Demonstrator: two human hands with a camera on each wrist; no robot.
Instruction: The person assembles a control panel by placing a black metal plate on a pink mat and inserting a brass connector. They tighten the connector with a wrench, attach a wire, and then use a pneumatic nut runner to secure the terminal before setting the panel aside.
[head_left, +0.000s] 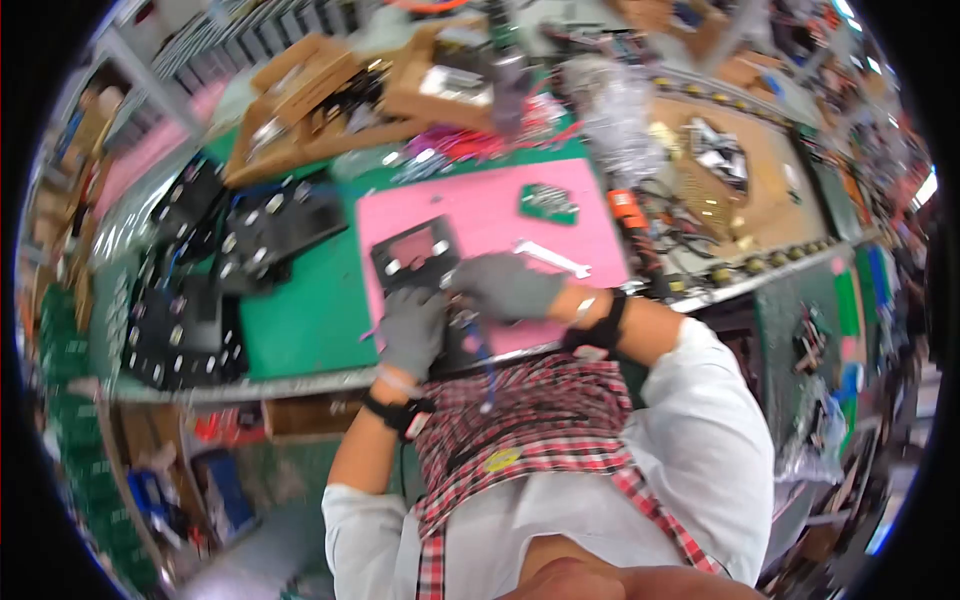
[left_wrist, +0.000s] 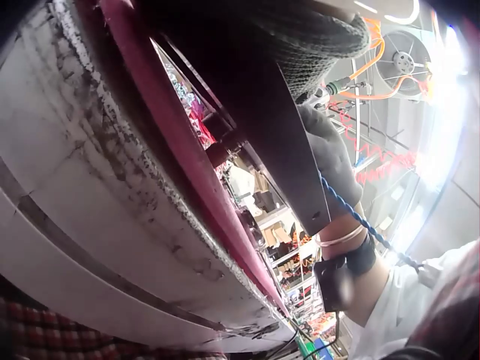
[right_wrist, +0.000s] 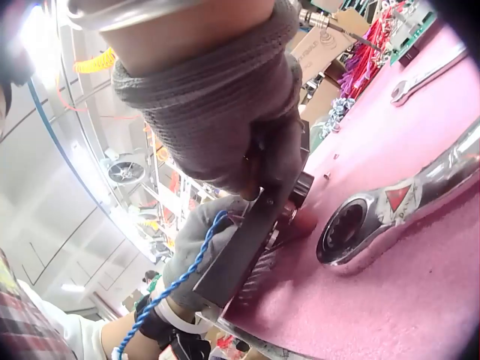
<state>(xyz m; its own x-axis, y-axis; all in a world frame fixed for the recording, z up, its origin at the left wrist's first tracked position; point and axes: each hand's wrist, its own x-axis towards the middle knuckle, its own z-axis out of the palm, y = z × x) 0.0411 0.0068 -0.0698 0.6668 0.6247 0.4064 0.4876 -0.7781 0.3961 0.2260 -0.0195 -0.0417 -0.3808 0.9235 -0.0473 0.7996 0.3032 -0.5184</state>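
A flat black panel (head_left: 415, 255) with a rectangular cutout lies over the pink mat (head_left: 480, 220), tilted up from it at the near end in the wrist views. My gloved left hand (head_left: 412, 330) grips the panel's near left side. From the right, my gloved right hand (head_left: 505, 285) reaches onto it with curled fingers. In the right wrist view, a black round part (right_wrist: 301, 187) projects under the panel, close to the right fingers; I cannot tell whether they pinch it. A blue twisted wire (right_wrist: 176, 285) hangs from the panel. Beside it lies a ratchet wrench (right_wrist: 375, 217).
Another wrench (head_left: 553, 259) and a green circuit board (head_left: 548, 203) lie on the mat. Several black panels (head_left: 190, 330) are piled at the left. Cardboard boxes (head_left: 300, 100) with parts stand behind, and red wires (head_left: 470, 142) lie before them. Orange-and-black tools (head_left: 628, 209) lie at the right.
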